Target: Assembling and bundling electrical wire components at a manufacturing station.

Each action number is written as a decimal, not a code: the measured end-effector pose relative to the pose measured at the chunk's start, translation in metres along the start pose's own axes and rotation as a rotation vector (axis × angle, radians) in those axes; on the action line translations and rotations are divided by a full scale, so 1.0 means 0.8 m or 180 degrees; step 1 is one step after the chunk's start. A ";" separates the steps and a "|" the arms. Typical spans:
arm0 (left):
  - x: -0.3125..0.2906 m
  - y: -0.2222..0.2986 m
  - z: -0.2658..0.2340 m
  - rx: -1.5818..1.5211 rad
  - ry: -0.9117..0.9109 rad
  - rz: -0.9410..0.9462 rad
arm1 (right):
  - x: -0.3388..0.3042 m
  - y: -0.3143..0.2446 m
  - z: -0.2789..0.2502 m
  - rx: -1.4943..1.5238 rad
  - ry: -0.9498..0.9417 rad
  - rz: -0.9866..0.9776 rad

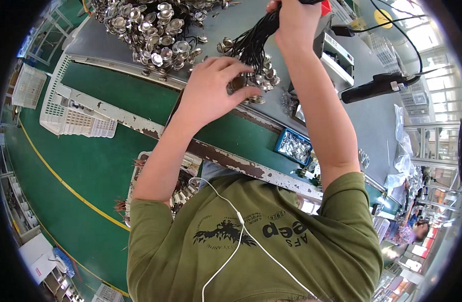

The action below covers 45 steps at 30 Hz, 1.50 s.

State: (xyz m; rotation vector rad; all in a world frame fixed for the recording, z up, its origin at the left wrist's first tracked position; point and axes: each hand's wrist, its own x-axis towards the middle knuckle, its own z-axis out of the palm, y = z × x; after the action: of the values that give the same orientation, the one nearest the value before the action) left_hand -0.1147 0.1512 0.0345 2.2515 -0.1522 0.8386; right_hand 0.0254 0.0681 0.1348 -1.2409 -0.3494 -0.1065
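At the top of the head view my right hand is closed round a thick bundle of black wires. The wires hang down and to the left, and shiny round metal caps cluster at their lower ends. My left hand curls its fingers and thumb around the left side of these caps, with some of them showing between. A large pile of similar metal caps on black wires lies on the grey table to the left.
A blue tray of small metal parts sits near the table edge. A black-handled corded tool and a grey box-shaped device are at right. A white plastic basket stands left; another person is at far right.
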 end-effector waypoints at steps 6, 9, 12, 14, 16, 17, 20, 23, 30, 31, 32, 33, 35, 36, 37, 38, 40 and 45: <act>-0.005 -0.055 0.003 0.1253 -0.0467 -0.0153 | 0.005 0.046 -0.002 -0.0002 -0.0041 -0.0339; -0.001 -0.017 0.013 0.1355 -0.0094 0.0032 | 0.006 0.045 -0.006 -0.0079 0.0040 -0.0311; 0.001 -0.013 0.034 0.1434 -0.0108 0.0024 | 0.004 0.044 -0.001 -0.0097 0.0104 -0.0272; 0.008 -0.019 0.049 0.1576 -0.0298 -0.0232 | 0.006 0.048 -0.001 -0.0004 0.0080 -0.0320; 0.011 -0.024 0.056 0.1547 -0.0230 -0.0124 | 0.006 0.050 -0.001 0.0092 0.0063 -0.0367; 0.010 -0.025 0.057 0.1401 -0.0223 -0.0203 | 0.005 0.050 -0.001 0.0068 0.0073 -0.0361; 0.014 -0.022 0.048 0.1156 -0.0313 -0.0327 | 0.011 0.058 -0.007 0.0103 0.0051 -0.0376; 0.018 -0.017 0.030 0.1282 -0.0379 -0.0293 | 0.016 0.058 -0.008 0.0064 0.0114 -0.0410; 0.020 -0.001 0.012 0.1271 -0.0391 -0.0410 | 0.042 0.077 -0.019 -0.0210 0.0311 -0.1158; 0.023 -0.002 0.007 0.1274 -0.0417 -0.0398 | 0.042 0.078 -0.021 -0.0207 0.0339 -0.1150; 0.028 -0.003 0.001 0.0554 -0.0727 -0.0792 | 0.042 0.079 -0.022 -0.0177 0.0310 -0.0974; 0.030 -0.007 -0.004 -0.0172 -0.1031 -0.1183 | 0.042 0.080 -0.024 -0.0147 0.0282 -0.0799; 0.020 -0.032 -0.014 -0.0544 -0.1323 -0.1147 | 0.010 0.032 -0.005 -0.0075 0.0195 -0.0201; 0.019 -0.040 -0.014 -0.0952 -0.1627 -0.1043 | -0.001 0.013 -0.004 -0.0028 0.0149 0.0342; 0.025 -0.040 -0.014 -0.0632 -0.1785 -0.0853 | 0.005 0.019 -0.010 -0.0042 0.0199 0.0328; 0.025 -0.041 -0.014 -0.0629 -0.1802 -0.0860 | 0.012 0.029 -0.011 -0.0080 0.0212 0.0162; 0.026 -0.047 -0.012 0.0032 -0.1681 -0.0454 | 0.019 0.041 -0.013 -0.0121 0.0223 0.0014; 0.030 -0.049 -0.017 0.0498 -0.1666 -0.0016 | 0.035 0.072 -0.023 -0.0300 0.0382 -0.0675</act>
State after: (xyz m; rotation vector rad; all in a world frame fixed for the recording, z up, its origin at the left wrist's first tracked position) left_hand -0.0898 0.1922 0.0328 2.5751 -0.3303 0.2464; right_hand 0.0711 0.0730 0.0869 -1.2816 -0.3740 -0.3815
